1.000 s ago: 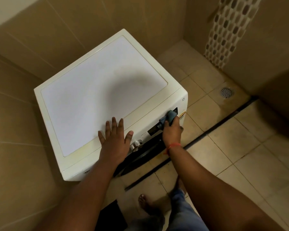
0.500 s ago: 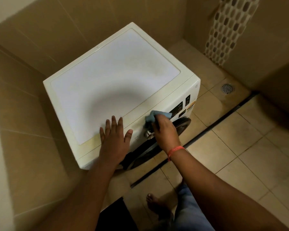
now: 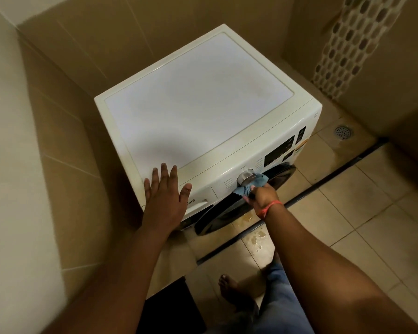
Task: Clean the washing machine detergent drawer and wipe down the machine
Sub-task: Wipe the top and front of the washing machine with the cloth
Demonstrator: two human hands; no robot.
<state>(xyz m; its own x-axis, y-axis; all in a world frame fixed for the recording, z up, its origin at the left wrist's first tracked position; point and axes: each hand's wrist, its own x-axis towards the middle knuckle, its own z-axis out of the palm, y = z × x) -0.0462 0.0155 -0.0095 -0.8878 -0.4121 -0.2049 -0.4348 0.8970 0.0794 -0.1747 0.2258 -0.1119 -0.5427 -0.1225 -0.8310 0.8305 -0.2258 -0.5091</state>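
Note:
A white front-loading washing machine [image 3: 203,107] stands in a tiled corner. My left hand [image 3: 165,196] rests flat with spread fingers on the front left edge of its top. My right hand [image 3: 263,195] grips a blue cloth [image 3: 253,184] against the front panel, just below the silver dial [image 3: 245,177]. The shut detergent drawer [image 3: 200,201] sits at the panel's left, partly hidden by my left hand. The dark round door [image 3: 239,203] lies under the panel.
Tiled walls close in behind and to the left of the machine. A floor drain [image 3: 342,132] sits at the right. A dark floor channel [image 3: 299,196] runs in front. Wet spots [image 3: 256,237] mark the floor tile. My bare foot [image 3: 229,289] stands near a dark mat [image 3: 171,307].
My right hand has moved the cloth leftward along the front panel, from the display at the right to the dial and just below it. My left hand stays on top.

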